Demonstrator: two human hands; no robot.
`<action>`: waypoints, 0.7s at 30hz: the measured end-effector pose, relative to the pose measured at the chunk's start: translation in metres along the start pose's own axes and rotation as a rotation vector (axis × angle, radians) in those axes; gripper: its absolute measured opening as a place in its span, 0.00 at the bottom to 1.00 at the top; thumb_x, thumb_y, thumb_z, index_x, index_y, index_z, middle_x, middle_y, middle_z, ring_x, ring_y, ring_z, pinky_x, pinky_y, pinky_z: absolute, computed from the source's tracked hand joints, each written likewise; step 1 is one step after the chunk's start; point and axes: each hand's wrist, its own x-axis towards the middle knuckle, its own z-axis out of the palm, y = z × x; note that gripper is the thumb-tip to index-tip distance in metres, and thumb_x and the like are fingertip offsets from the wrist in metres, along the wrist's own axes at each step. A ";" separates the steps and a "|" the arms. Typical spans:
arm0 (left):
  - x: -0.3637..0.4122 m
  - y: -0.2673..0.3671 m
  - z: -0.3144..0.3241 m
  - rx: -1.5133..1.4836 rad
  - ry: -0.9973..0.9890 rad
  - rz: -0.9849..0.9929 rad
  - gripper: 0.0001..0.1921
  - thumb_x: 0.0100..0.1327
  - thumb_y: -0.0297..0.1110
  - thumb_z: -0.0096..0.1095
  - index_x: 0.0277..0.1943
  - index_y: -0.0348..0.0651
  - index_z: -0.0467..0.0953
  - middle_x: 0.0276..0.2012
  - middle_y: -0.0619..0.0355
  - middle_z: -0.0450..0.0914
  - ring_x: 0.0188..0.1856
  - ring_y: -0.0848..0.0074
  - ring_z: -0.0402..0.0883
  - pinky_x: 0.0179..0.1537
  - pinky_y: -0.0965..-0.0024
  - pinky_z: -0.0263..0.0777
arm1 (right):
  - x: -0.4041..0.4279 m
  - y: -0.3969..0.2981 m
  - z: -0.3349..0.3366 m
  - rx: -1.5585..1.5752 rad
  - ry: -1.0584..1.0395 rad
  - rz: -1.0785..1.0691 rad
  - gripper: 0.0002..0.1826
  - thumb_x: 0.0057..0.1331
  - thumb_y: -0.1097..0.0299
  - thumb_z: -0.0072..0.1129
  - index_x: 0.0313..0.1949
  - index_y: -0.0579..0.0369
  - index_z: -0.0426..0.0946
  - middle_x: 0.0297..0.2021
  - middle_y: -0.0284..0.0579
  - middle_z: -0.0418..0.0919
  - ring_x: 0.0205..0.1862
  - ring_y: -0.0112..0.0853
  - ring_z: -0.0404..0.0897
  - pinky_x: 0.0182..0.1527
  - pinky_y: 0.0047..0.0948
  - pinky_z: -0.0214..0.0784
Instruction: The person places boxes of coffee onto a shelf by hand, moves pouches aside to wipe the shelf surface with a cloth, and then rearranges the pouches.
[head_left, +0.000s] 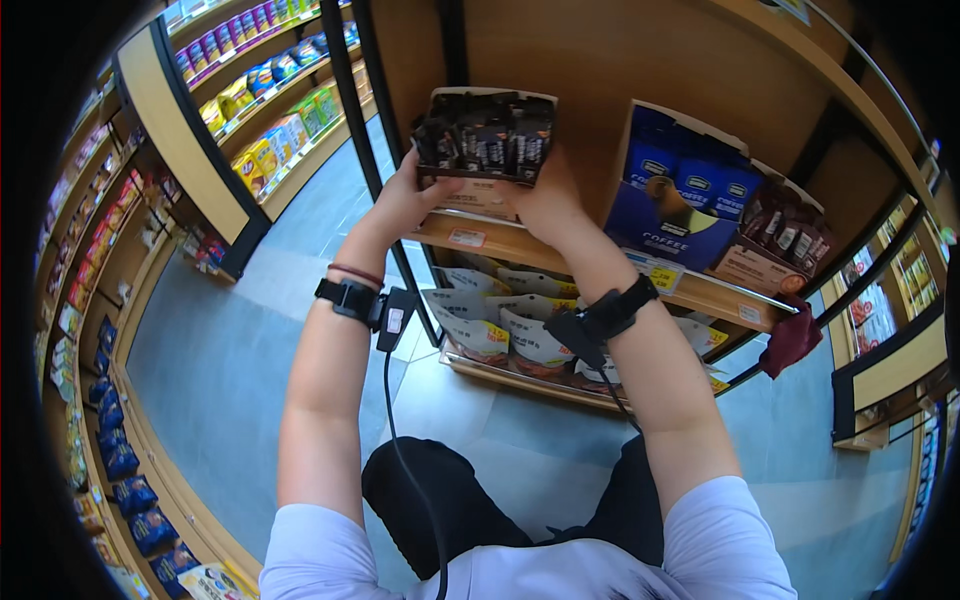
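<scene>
Both my hands hold a cardboard display box (480, 196) at the left end of a wooden shelf (517, 241). Dark wrapped packets (487, 142) fill its open top. My left hand (416, 191) grips the left side, its thumb across the front. My right hand (547, 199) is at the right front corner, with the thumb on the front face and the other fingers largely hidden. Whether the box rests on the shelf or is slightly raised, I cannot tell. To the right stands a blue box of coffee packets (667, 225), then a brown box of dark red packets (765, 259).
White pouches (532, 330) stand on the lower shelf. A dark red cloth (793, 341) hangs at the shelf's right corner. Black metal posts (367, 135) frame the left side. Snack shelves (277, 97) stand beyond, and cables (397, 420) run from my wrist straps.
</scene>
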 end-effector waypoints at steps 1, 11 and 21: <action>0.001 -0.003 -0.002 0.024 -0.002 0.004 0.36 0.51 0.34 0.67 0.59 0.35 0.55 0.47 0.51 0.74 0.48 0.71 0.73 0.51 0.73 0.65 | 0.000 -0.001 -0.001 0.052 -0.030 0.011 0.34 0.45 0.71 0.66 0.50 0.64 0.59 0.42 0.54 0.72 0.47 0.42 0.73 0.49 0.33 0.64; 0.008 -0.025 0.010 0.000 0.058 0.084 0.23 0.54 0.35 0.64 0.50 0.37 0.66 0.44 0.55 0.76 0.45 0.73 0.73 0.48 0.73 0.65 | -0.001 -0.004 -0.004 0.058 0.026 0.063 0.37 0.46 0.70 0.65 0.52 0.64 0.54 0.45 0.60 0.69 0.50 0.48 0.69 0.51 0.36 0.62; 0.006 -0.050 -0.003 -0.042 0.176 0.090 0.18 0.55 0.31 0.63 0.47 0.37 0.69 0.39 0.56 0.76 0.40 0.76 0.74 0.44 0.76 0.66 | -0.117 -0.008 -0.161 -0.199 0.535 -0.475 0.14 0.49 0.76 0.55 0.38 0.55 0.75 0.45 0.48 0.71 0.48 0.41 0.70 0.50 0.36 0.61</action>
